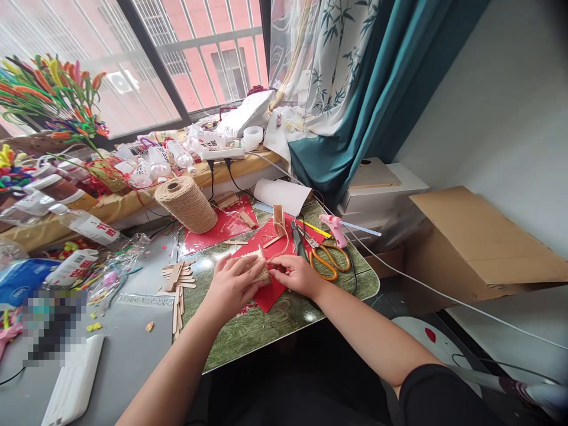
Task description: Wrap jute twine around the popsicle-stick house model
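My left hand (235, 284) is closed around a small pale piece (261, 273) that looks like craft sticks wrapped in twine. The fingers cover most of it. Close against its right side, my right hand (296, 276) pinches a strand of jute twine (286, 239), which loops up past a small brown wooden piece (278, 220). Both hands are over red sheets (270, 299) on the green marbled table (239, 343). A large spool of twine (189, 204) stands behind my left hand. Scissors with orange handles (328, 260) lie just right of my right hand.
Loose craft sticks (177, 281) are piled at the left. A pink glue gun (335, 229) rests at the right edge, its white cord trailing off. A white paper roll (284, 196) lies at the back. Bottles (93, 228) and a power strip (223, 154) crowd the sill.
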A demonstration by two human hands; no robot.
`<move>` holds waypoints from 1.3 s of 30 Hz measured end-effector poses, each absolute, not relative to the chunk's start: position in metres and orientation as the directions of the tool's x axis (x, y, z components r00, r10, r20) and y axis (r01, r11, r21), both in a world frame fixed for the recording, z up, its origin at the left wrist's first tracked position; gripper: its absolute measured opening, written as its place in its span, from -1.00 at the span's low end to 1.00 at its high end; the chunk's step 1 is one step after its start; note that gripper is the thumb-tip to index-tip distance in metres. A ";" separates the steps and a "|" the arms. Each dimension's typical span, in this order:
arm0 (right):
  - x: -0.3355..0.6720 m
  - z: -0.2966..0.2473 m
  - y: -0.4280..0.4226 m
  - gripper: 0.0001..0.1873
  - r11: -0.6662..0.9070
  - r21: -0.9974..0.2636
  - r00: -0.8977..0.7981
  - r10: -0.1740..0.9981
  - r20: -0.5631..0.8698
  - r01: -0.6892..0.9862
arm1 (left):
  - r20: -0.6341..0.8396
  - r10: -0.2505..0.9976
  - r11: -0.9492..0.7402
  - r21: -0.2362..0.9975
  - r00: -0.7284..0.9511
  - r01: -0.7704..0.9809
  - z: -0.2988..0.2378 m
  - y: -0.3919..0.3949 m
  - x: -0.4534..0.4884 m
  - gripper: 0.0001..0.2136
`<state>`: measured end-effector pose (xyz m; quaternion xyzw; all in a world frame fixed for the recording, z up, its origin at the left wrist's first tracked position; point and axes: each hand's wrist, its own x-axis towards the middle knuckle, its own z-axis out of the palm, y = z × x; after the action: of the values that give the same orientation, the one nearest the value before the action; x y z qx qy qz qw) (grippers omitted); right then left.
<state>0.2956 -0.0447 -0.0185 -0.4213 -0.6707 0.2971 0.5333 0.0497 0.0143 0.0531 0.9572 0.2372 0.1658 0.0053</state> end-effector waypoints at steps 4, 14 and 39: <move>0.290 -0.014 -0.044 -0.83 0.434 -0.878 -0.030 0.899 0.438 0.200 | 0.320 0.456 -0.888 0.104 0.830 0.448 0.052 0.016 0.049 -0.52; 0.306 -0.018 -0.040 -0.81 0.387 -0.707 0.070 0.850 0.523 0.592 | 0.307 0.453 -0.889 0.086 0.837 0.450 0.053 0.016 0.051 -0.54; 0.306 -0.018 -0.037 -0.79 0.642 -0.563 -0.142 0.715 0.684 0.520 | 0.280 0.478 -0.877 0.103 0.833 0.469 0.053 0.015 0.052 -0.49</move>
<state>0.3056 -0.0372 -0.0179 -0.4121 -0.7496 0.0957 0.5090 0.0517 0.0154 0.0526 0.9571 0.2473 0.1500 0.0148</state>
